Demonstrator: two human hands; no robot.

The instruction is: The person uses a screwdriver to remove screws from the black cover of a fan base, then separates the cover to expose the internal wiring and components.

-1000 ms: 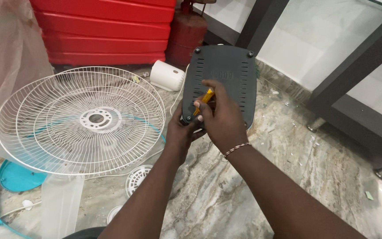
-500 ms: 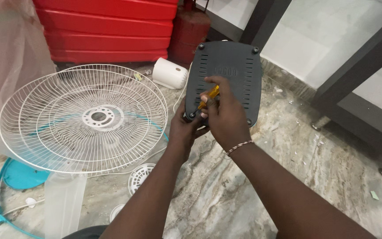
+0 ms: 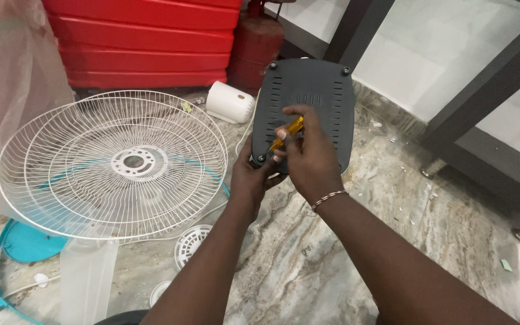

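Observation:
A dark grey fan base plate [image 3: 317, 96] with vent slots and corner screws stands tilted up from the floor. My left hand [image 3: 253, 174] grips its lower left corner from behind. My right hand [image 3: 309, 157] holds a small yellow-handled screwdriver [image 3: 289, 132], its tip pointing down-left at the lower-left corner screw [image 3: 262, 158].
A white wire fan guard [image 3: 112, 162] lies to the left over teal fan parts [image 3: 22, 244]. A white motor housing [image 3: 230, 102], a red cylinder [image 3: 255, 45] and red plastic panels [image 3: 139, 42] stand behind. Small white round covers [image 3: 191, 241] rest on the marble floor. Dark table legs [image 3: 482, 96] rise at right.
The screwdriver has turned slightly in my right hand and stays at the lower-left screw. The base plate and my left hand have barely shifted.

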